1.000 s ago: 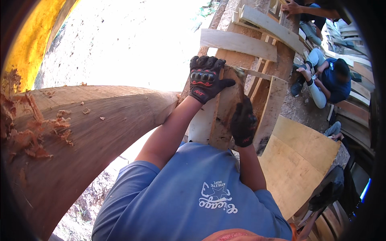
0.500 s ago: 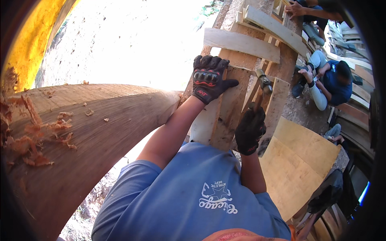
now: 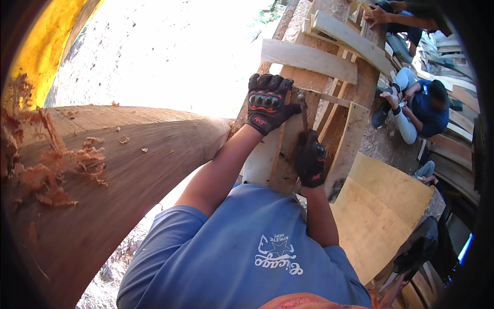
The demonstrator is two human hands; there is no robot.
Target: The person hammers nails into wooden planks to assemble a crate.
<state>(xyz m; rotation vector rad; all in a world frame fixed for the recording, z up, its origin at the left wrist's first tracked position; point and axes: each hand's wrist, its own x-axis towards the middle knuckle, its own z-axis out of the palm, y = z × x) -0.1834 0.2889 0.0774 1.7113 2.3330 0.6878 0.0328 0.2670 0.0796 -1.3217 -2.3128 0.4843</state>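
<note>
My left hand (image 3: 268, 103), in a black glove with red trim, grips the far end of a wooden frame of boards (image 3: 290, 149). Its fingers curl over the edge, fingertips hidden, and its thumb points right. In my right hand (image 3: 311, 162), gloved alike, is a hammer (image 3: 304, 116), its fist closed round the handle. The hammer's head is down at the frame's far crosspiece (image 3: 332, 99), just right of my left thumb. Whether a nail is under it I cannot make out.
A thick timber beam (image 3: 128, 139) with wood shavings (image 3: 56, 170) runs along my left. Loose planks (image 3: 309, 59) lie beyond the frame. A plywood sheet (image 3: 383, 211) is at my right. One person (image 3: 432, 105) sits at the right; another person's hand (image 3: 378, 14) rests on wood farther off.
My right hand has swung the hammer left and down, from raised over the frame to its far crosspiece beside my left thumb. My left hand has stayed in place.
</note>
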